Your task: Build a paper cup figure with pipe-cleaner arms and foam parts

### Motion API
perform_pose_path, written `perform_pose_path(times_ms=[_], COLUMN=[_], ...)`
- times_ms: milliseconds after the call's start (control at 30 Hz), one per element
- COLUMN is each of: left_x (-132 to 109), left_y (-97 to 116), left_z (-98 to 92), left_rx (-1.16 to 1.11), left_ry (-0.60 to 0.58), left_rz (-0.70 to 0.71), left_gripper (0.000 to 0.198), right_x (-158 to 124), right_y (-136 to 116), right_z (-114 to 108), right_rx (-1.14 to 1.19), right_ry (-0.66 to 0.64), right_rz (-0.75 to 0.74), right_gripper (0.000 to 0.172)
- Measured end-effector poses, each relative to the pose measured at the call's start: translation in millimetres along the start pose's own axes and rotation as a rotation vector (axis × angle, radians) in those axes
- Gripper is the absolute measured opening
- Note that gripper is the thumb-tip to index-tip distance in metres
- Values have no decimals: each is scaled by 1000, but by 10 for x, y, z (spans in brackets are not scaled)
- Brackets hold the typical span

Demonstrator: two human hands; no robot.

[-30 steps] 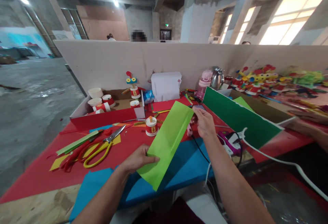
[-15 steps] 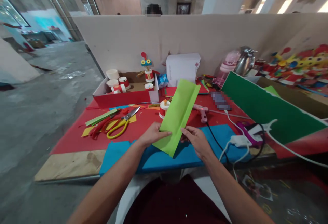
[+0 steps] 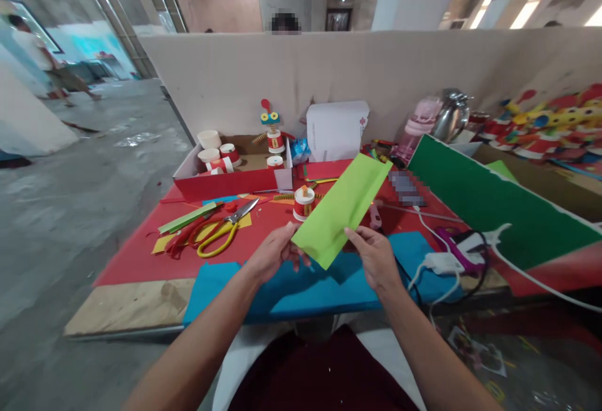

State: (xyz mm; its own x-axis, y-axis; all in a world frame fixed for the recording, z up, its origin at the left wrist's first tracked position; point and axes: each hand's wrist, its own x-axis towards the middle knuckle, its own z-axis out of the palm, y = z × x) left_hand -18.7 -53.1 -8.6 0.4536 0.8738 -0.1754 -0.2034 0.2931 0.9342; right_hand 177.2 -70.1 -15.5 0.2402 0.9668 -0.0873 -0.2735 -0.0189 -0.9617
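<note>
A creased sheet of light green paper (image 3: 345, 207) is raised at a slant above the table. My right hand (image 3: 374, 254) pinches its lower right edge, with the thumb on top and the other fingers partly hidden. Beside the lower left corner is my left hand (image 3: 275, 253), its thumb and fingers apart; whether it touches the paper I cannot tell. Just behind the sheet stands a red and white paper cup (image 3: 303, 204) with an orange piece on top and striped coils at its sides. A pink glue gun (image 3: 375, 216) is partly covered by the paper.
Yellow-and-red-handled scissors (image 3: 226, 229) lie left by paper strips. A cardboard box (image 3: 235, 182) holds several cups and a cup figure. To the right are a phone (image 3: 405, 188), a power strip with cables (image 3: 442, 261) and a green-sided box (image 3: 493, 204). Blue cloth (image 3: 282, 298) covers the front edge.
The green paper has swung clockwise and shifted right with my right hand. My left thumb has come off the sheet, and more of the cup shows.
</note>
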Motion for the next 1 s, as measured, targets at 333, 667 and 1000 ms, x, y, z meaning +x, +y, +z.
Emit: perform_pose_path(times_ms=[333, 667, 1000], left_x=[-441, -911, -1168], left_y=[-193, -296, -279], left_z=[447, 117, -147], left_rx=[71, 55, 132], left_ry=[137, 195, 279], left_rz=[-158, -300, -364], left_gripper=[49, 54, 54], right_x=[-377, -593, -246], right_y=[71, 268, 30], right_z=[268, 318, -3], right_rx=[169, 209, 189], right_ry=[-42, -117, 58], right_rz=[140, 383, 236], right_gripper=[32, 41, 47])
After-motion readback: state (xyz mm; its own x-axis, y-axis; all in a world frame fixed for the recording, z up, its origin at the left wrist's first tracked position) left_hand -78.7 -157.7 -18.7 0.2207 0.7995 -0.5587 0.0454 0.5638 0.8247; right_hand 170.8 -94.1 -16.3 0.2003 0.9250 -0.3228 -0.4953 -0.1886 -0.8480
